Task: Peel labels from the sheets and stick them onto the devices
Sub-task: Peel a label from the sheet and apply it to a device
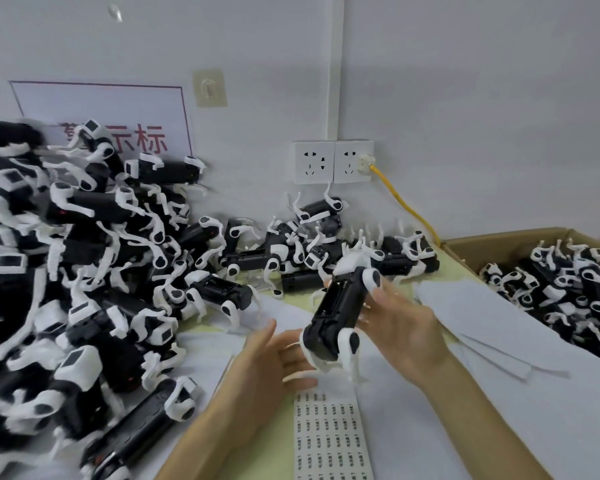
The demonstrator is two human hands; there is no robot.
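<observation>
Right hand (402,327) wraps its grip round the dog device (340,317), held up over the label sheet (329,434). Left hand (271,358) is spread flat beside it. It looks light and hard. Its thin legs may snap, so hold the black body.

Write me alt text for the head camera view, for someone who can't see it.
A person's right hand holds a black-and-white robot-dog device, underside toward the camera, near a label sheet, with the open left hand beside it. More such devices lie in a heap at left and fill a cardboard box at right.
</observation>
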